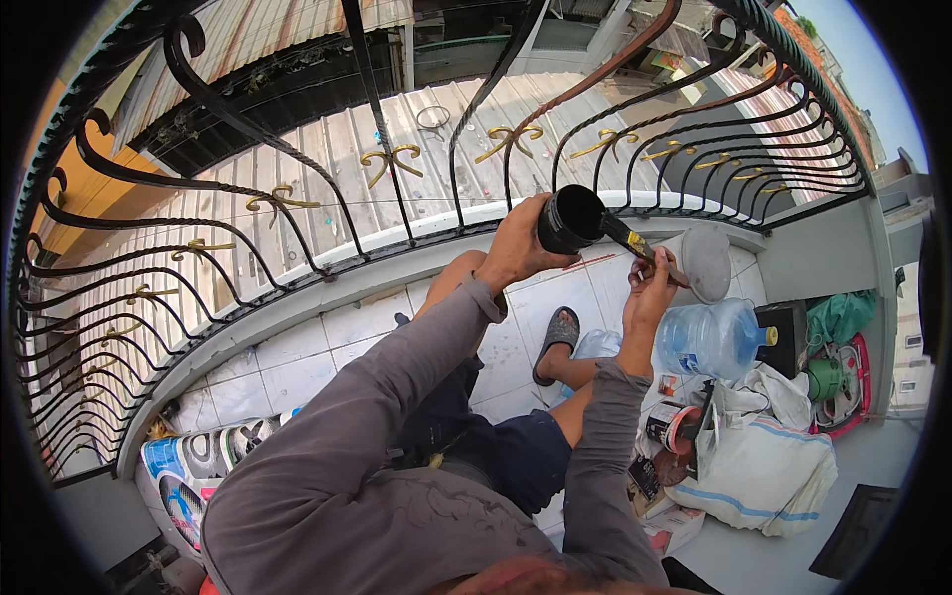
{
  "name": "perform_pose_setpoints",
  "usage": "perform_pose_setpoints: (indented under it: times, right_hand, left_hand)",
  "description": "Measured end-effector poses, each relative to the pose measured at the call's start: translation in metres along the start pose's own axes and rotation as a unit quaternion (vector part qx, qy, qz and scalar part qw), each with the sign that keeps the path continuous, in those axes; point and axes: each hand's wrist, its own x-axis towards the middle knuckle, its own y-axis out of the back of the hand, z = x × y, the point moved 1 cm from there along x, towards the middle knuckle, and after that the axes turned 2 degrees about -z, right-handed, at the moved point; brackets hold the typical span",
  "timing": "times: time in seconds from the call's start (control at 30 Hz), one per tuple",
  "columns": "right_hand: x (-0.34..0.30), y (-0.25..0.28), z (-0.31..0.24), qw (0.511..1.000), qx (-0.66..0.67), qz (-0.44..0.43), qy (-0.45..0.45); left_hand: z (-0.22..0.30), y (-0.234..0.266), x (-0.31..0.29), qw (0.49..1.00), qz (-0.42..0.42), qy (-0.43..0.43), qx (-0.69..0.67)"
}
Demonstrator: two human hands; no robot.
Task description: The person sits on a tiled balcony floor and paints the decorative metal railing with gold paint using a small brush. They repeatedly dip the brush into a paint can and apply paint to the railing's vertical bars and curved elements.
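My left hand [518, 244] is wrapped round a black cup [555, 236], its dark mouth tipped toward the right. In my right hand [649, 286] is a paintbrush [636, 244] with a yellow and black band and a brownish handle. Its dark bristles reach the right side of the cup's rim; whether they touch it I cannot tell. Just beyond both hands curves a wrought-iron railing [453, 159] of twisted black bars with gold-coloured collars. One bar [605, 61] near the upper right looks reddish brown.
On the right of the white tiled floor [297, 375] lie a large blue water bottle [709, 339], a white sack [764, 471] and a paint tin [670, 428]. A pale round-topped bucket [705, 263] stands behind them. A patterned roll [213, 446] lies at left. Beyond the railing is a corrugated roof [327, 213].
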Motion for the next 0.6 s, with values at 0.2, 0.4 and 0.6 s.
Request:
perform_pose_setpoints:
  times: [0.2,0.4,0.6]
  right_hand:
    - [-0.044,-0.008,0.01,0.998,0.054,-0.012,-0.002]
    - [-0.065,-0.017,0.005,0.988,0.137,0.057,-0.034]
    - [-0.043,-0.055,-0.048,0.991,0.115,0.063,0.035]
  left_hand:
    - [0.014,0.019,-0.035,1.0,0.008,0.005,0.005]
    - [0.012,0.036,-0.035,1.0,-0.012,-0.016,0.021]
    - [0.002,0.04,-0.029,1.0,-0.01,-0.009,-0.019]
